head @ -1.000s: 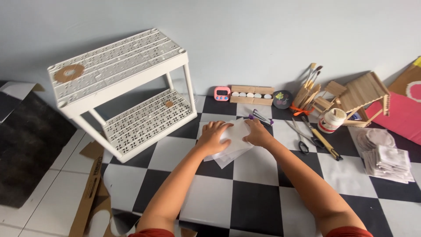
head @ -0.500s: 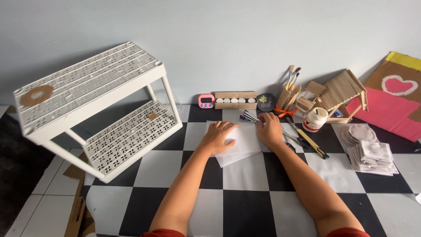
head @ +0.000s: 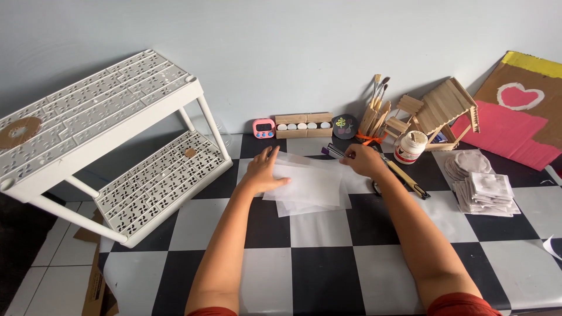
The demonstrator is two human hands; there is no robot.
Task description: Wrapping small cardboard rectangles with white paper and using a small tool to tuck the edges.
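Head view, looking down. Black-and-white chequered table (head: 304, 275) across the lower frame, set against a pale blue wall.

Left hand (head: 264, 172): palm down, fingers spread flat, pressing on the left part of a stack of translucent white paper sheets (head: 310, 187). Nothing enclosed in the fingers.

Right hand (head: 364, 161): resting at the upper right corner of the same sheets, fingers curled and pinching at the sheet edge; exact grip partly hidden by the hand itself. Thin purple-tipped pen (head: 333, 151) lying just beside the right fingertips, touching or overlapping the top edge of the sheets; cannot tell which.

Paper sheets: lying flat at mid-table, slightly fanned, between the two hands.

Left of the sheets: white perforated plastic two-tier shelf rack (head: 111, 146), tilted, lower tier edge resting on the table. Round brown cardboard disc (head: 19, 132) on the upper tier.

Along the wall: small pink digital timer (head: 263, 128); cardboard tray with white round pieces (head: 303, 125); dark round disc with a leaf motif (head: 344, 126); bundle of wooden sticks and paintbrushes (head: 374, 114); small house built of wooden craft sticks (head: 440, 111); white glue jar (head: 410, 146).

Right of the right hand: yellow-and-black utility knife (head: 407, 178). Farther right: pile of grey-white fabric squares (head: 483, 190). Far right corner: pink and brown cardboard panel with a white heart outline (head: 518, 120).
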